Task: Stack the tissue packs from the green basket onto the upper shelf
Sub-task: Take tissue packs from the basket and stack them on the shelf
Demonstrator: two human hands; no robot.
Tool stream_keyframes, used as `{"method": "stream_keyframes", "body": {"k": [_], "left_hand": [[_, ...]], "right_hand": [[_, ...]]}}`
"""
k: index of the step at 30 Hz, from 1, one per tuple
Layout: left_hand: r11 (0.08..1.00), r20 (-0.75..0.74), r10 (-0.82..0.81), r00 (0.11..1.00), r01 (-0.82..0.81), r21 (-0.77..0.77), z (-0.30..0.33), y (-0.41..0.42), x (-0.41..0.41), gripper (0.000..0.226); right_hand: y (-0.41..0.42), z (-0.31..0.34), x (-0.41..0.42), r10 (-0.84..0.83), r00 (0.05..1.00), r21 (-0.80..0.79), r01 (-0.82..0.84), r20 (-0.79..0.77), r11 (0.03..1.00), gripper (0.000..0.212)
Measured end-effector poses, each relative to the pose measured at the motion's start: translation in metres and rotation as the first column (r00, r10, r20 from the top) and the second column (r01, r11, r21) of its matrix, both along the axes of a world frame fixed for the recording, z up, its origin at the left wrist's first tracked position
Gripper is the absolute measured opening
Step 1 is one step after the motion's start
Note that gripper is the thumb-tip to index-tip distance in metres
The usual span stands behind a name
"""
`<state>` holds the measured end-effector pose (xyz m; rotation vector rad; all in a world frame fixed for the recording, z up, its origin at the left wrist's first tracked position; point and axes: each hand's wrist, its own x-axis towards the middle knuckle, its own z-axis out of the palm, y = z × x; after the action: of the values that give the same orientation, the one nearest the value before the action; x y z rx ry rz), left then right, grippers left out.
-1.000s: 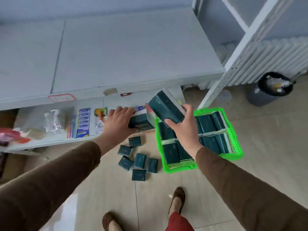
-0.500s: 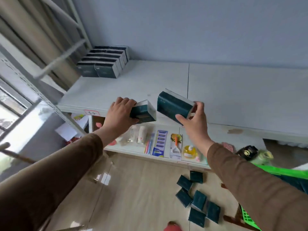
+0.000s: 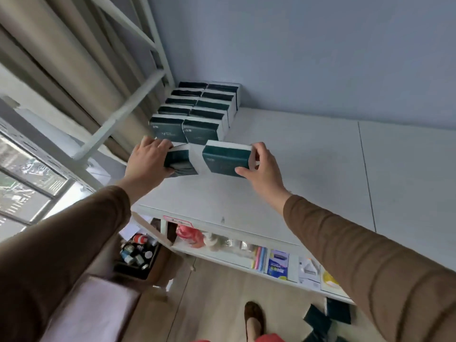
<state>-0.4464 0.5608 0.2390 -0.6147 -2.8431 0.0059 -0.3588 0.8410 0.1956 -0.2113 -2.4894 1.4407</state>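
White upper shelf board (image 3: 308, 169) against pale blue wall; two rows of dark green tissue packs (image 3: 195, 112) at back left corner. My left hand (image 3: 148, 161) grips one dark green tissue pack (image 3: 181, 161); my right hand (image 3: 264, 169) pinches another pack (image 3: 225, 159). Both held over shelf, just before the rows.

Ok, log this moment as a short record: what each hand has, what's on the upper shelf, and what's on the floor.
left hand: left hand grips a dark green tissue pack
right hand: right hand holds a second dark green tissue pack
upper shelf: white upper shelf carries two rows of dark green packs in its back left corner
floor: loose dark green packs lie below the lower shelf
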Motion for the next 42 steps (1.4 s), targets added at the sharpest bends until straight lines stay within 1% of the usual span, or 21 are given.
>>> {"method": "stream_keyframes", "body": {"k": [4, 8, 11, 13, 15, 19, 25, 28, 31, 34, 36, 38, 42], "left_hand": [[1.0, 0.012, -0.003, 1.0, 0.003, -0.024, -0.009, -0.023, -0.061, 0.062], [0.999, 0.058, -0.024, 0.998, 0.026, -0.045, -0.023, -0.036, -0.111, 0.062], [0.999, 0.083, -0.047, 0.995, 0.049, -0.016, -0.032, -0.041, -0.132, 0.062], [0.997, 0.083, -0.069, 0.994, 0.067, 0.027, -0.036, -0.042, -0.139, 0.063], [0.996, 0.061, -0.085, 0.995, 0.083, 0.039, -0.039, -0.044, -0.143, 0.066], [0.996, 0.033, -0.072, 0.997, 0.07, 0.052, -0.044, -0.047, -0.149, 0.062], [0.993, 0.034, -0.099, 0.994, 0.097, 0.069, -0.046, -0.047, -0.153, 0.06], [0.992, 0.052, -0.115, 0.992, 0.111, 0.062, -0.042, -0.05, -0.148, 0.064], [0.988, 0.061, -0.142, 0.988, 0.137, 0.076, -0.037, -0.053, -0.139, 0.075], [0.977, 0.017, -0.206, 0.978, 0.204, 0.067, -0.032, -0.05, -0.122, 0.087], [0.96, -0.027, -0.269, 0.963, 0.27, 0.068, -0.026, -0.038, -0.109, 0.087], [0.94, -0.049, -0.331, 0.943, 0.333, 0.066, -0.019, -0.018, -0.096, 0.084], [0.886, -0.035, -0.459, 0.888, 0.46, 0.06, -0.007, 0.033, -0.066, 0.074]], "right_hand": [[-0.033, -0.005, -0.057, 0.023, 0.999, 0.014, -0.024, 0.047, 1.0, 0.047], [-0.062, -0.017, -0.095, -0.016, 0.995, 0.023, 0.014, 0.103, 1.0, 0.05], [-0.083, -0.025, -0.11, -0.111, 0.986, 0.0, 0.112, 0.125, 0.994, 0.055], [-0.095, -0.03, -0.114, -0.209, 0.972, -0.004, 0.211, 0.102, 0.978, 0.056], [-0.106, -0.034, -0.115, -0.287, 0.955, -0.004, 0.288, 0.08, 0.958, 0.054], [-0.121, -0.035, -0.118, -0.362, 0.93, 0.003, 0.362, 0.061, 0.932, 0.049], [-0.133, -0.032, -0.127, -0.4, 0.911, 0.033, 0.399, 0.103, 0.916, 0.046], [-0.136, -0.033, -0.126, -0.408, 0.906, 0.015, 0.409, 0.115, 0.912, 0.048], [-0.134, -0.031, -0.121, -0.38, 0.914, -0.006, 0.385, 0.139, 0.923, 0.057], [-0.132, -0.028, -0.109, -0.37, 0.916, 0.011, 0.372, 0.154, 0.928, 0.074], [-0.128, -0.025, -0.096, -0.396, 0.906, 0.033, 0.396, 0.151, 0.918, 0.079], [-0.118, -0.019, -0.075, -0.44, 0.89, 0.073, 0.434, 0.121, 0.898, 0.075], [-0.086, -0.004, -0.016, -0.475, 0.878, 0.229, 0.452, 0.054, 0.862, 0.06]]}}
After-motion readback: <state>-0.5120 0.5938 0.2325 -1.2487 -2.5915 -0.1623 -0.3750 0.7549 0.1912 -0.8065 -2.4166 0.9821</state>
